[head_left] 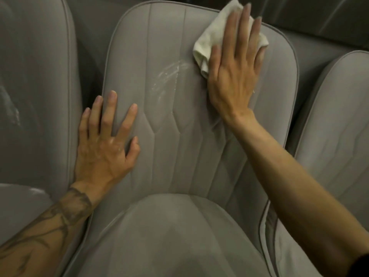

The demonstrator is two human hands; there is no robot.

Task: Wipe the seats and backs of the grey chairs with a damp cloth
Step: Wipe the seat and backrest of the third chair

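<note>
Grey seat (169, 236), cloth (211, 37) under flat right grip (233, 76) on backrest (179, 116), perhaps damp

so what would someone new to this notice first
The white cloth stands out most, pressed flat under the right hand near the upper right of the middle grey chair's back. Just left of it, whitish streaks smear the upholstery. The left hand rests flat, fingers spread, on the left edge of that back.
</note>
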